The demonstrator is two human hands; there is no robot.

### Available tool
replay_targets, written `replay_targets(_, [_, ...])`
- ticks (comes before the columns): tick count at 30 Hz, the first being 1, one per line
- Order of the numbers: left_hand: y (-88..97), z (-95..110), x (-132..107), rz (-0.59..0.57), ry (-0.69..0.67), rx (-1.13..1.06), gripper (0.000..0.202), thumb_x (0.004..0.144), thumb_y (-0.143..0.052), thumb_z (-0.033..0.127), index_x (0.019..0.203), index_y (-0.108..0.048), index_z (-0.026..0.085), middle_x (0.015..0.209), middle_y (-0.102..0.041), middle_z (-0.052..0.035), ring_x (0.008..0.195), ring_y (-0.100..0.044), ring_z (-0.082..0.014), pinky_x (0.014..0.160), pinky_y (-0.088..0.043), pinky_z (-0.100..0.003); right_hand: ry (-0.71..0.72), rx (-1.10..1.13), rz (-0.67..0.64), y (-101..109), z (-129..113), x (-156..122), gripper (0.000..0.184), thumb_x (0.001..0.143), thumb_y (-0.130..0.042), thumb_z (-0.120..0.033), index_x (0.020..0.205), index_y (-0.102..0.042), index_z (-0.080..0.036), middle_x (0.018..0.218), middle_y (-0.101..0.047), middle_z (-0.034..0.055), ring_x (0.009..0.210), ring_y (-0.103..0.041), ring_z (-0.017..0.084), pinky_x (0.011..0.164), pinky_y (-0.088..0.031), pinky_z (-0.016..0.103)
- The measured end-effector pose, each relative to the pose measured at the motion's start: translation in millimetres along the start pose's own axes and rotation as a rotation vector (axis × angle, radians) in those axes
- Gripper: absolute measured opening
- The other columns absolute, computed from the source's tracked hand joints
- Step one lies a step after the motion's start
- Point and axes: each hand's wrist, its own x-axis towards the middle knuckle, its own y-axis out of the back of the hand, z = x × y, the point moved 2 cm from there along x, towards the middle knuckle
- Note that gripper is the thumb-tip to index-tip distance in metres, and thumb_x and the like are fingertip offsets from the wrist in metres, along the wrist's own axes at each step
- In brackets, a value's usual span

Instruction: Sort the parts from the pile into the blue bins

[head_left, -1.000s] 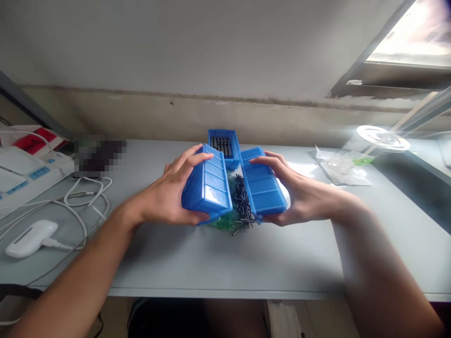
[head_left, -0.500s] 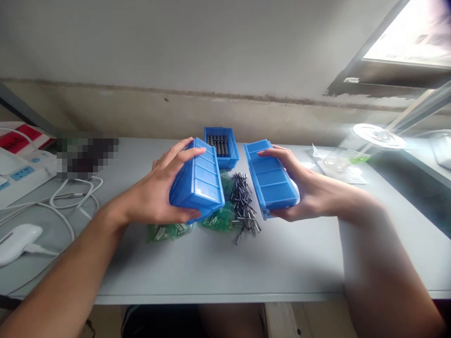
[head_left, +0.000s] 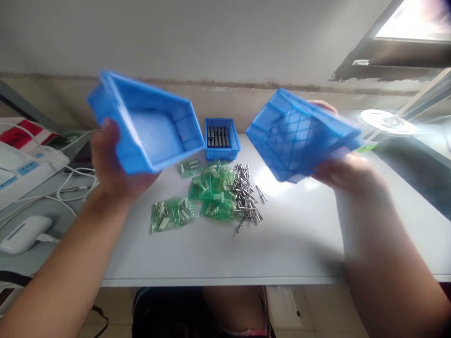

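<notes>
Up in the air on the left, my left hand (head_left: 114,164) grips a blue plastic bin (head_left: 158,136). Its opening is tipped toward me, and the bare inside shows. On the right, my right hand (head_left: 343,171) is closed around another blue bin (head_left: 289,136), tilted so that its ribbed underside faces me; both are blurred. Below and between them lies a loose pile of metal pop rivets (head_left: 246,192), with one rivet (head_left: 261,193) apart from it. Beside the pile are green-tinted plastic bags (head_left: 216,188) of small parts, and more such bags (head_left: 172,215) lie nearer on the left.
A third blue bin (head_left: 222,154) stands near the wall, holding a row of dark cylindrical parts (head_left: 218,137). White cables (head_left: 75,180), a power strip (head_left: 31,171) and a white device (head_left: 25,234) occupy the left. A round white object (head_left: 387,122) is at the far right.
Both bins have been lifted and moved apart, the left one turning its opening toward me, the right one its underside. More of the bags and rivets is uncovered.
</notes>
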Motion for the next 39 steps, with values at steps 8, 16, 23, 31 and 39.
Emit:
replay_targets(8, [13.3,-13.9,2.9,0.253,0.11,-0.413,0.056,0.09,-0.056,0.066,0.124,-0.065,0.022,0.146,-0.06,-0.0146,0.137,-0.051,-0.0423,0.091,-0.062,-0.052,-0.092,-0.014,0.073,-4.3,4.2,8.1,0.113,0.065,-0.063,-0.079,0.164,-0.022,-0.042,0.157,-0.05,0.0095,0.146,-0.038,0.052,0.091,-0.048,0.079])
replay_targets(16, [17.7,-24.4,1.3,0.469,0.175,-0.446,0.048,0.083,-0.061,0.045,0.124,-0.06,0.021,0.134,-0.064,-0.0156,0.138,-0.049,-0.0455,0.106,-0.043,-0.077,-0.084,-0.062,0.136,-2.9,10.6,15.0,0.098,0.077,-0.049,-0.085,0.163,-0.022,-0.046,0.161,-0.048,0.0077,0.141,-0.047,0.048,0.087,-0.049,0.071])
replay_targets(23, [24.9,-29.0,3.7,0.604,0.218,-0.44,0.044,0.075,-0.065,0.054,0.108,-0.063,0.025,0.123,-0.067,-0.008,0.115,-0.06,-0.0319,0.086,-0.052,-0.042,-0.091,-0.117,0.043,-3.5,36.8,19.1,0.114,0.072,-0.053,-0.09,0.164,-0.009,-0.042,0.168,-0.036,0.0081,0.142,-0.047,0.045,0.093,-0.05,0.069])
replay_targets(31, [24.0,-23.4,6.2,0.709,0.165,-0.528,0.032,0.072,-0.064,0.037,0.1,-0.058,0.023,0.113,-0.069,-0.0046,0.107,-0.062,-0.0253,0.075,-0.048,-0.034,-0.103,-0.075,-0.012,-4.1,36.1,19.9,0.11,0.069,-0.004,-0.102,0.161,0.006,-0.042,0.176,-0.014,-0.0015,0.148,-0.041,0.045,0.092,-0.054,0.069])
replay_targets(39, [22.7,-25.5,4.3,0.743,0.21,-0.566,0.06,0.079,-0.067,0.053,0.126,-0.054,0.018,0.124,-0.067,-0.0121,0.119,-0.064,-0.0295,0.091,-0.057,-0.039,-0.243,0.279,0.108,-9.3,24.8,20.3,0.091,0.085,-0.027,-0.087,0.16,-0.01,-0.041,0.176,-0.018,0.0017,0.153,-0.034,0.045,0.099,-0.051,0.068])
